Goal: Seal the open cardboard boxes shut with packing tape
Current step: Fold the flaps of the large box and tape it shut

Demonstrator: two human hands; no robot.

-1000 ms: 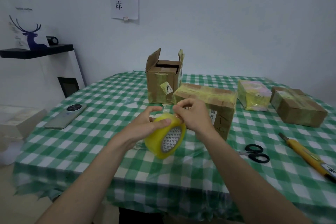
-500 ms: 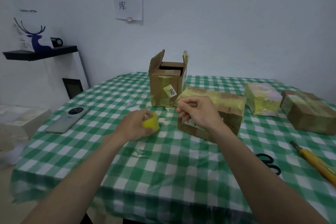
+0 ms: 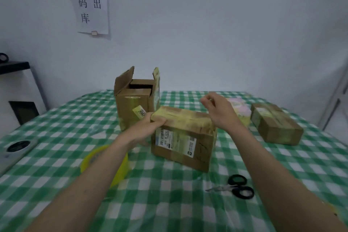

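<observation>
Green-and-white checked tabletop [image 3: 56, 137] under a pale wall. My left hand [image 3: 148, 128] has fingers curled over the near corner of the taped brown cardboard parcel [image 3: 184, 137]; my right hand [image 3: 218, 111] hovers above it, fingertips pinched together, on what I cannot tell. The yellow roll of packing tape [image 3: 90, 158] lies under my left forearm. Four boxes: three look taped, and one tall cardboard box [image 3: 135, 98] behind stands open, unsealed. One pair of black-handled scissors [image 3: 235, 187]
</observation>
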